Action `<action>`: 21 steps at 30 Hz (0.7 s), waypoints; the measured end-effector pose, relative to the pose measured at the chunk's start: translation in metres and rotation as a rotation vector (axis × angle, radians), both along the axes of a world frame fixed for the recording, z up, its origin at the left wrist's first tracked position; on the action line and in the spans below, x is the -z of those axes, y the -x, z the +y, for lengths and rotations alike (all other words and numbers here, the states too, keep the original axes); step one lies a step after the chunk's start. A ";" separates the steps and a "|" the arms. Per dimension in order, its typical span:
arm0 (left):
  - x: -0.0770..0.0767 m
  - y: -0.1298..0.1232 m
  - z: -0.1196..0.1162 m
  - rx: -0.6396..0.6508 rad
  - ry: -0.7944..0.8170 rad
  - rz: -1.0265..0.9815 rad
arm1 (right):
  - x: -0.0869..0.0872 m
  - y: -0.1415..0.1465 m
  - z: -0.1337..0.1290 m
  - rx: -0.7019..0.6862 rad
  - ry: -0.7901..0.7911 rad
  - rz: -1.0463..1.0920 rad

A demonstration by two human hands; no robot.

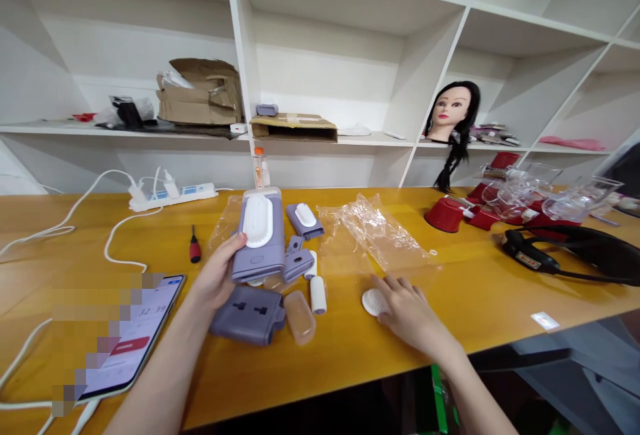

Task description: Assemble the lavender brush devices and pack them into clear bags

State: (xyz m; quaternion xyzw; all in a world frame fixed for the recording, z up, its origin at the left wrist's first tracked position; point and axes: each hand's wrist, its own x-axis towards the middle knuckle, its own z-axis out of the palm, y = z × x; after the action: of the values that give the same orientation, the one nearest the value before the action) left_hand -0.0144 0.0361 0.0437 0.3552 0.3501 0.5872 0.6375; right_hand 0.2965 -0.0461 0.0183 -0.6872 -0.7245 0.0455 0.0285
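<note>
Purple case (265, 256) in curled left hand (219, 276)

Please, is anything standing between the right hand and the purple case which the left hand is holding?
Yes, low things: a white cylinder and small purple parts lie on the table between the right hand and the purple case in the left hand. Nothing tall is visible there.
</note>
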 end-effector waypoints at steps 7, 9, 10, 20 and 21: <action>-0.002 -0.003 -0.001 -0.016 0.043 -0.019 | 0.002 -0.007 -0.007 -0.040 -0.097 0.109; -0.001 -0.003 0.000 -0.020 0.040 -0.025 | -0.003 0.015 -0.005 0.011 -0.173 0.201; 0.000 -0.003 0.001 -0.024 0.035 -0.030 | -0.005 0.029 -0.004 0.011 -0.214 0.254; 0.001 -0.001 0.002 -0.012 0.032 -0.010 | 0.008 0.081 -0.007 0.078 -0.141 0.319; 0.000 -0.002 0.002 -0.008 0.041 -0.008 | 0.011 0.077 -0.009 0.108 -0.135 0.290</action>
State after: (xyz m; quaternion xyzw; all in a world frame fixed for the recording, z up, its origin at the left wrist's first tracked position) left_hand -0.0129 0.0377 0.0439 0.3384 0.3608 0.5839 0.6437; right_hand 0.2190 -0.0550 0.0078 -0.7080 -0.6760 0.0938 0.1814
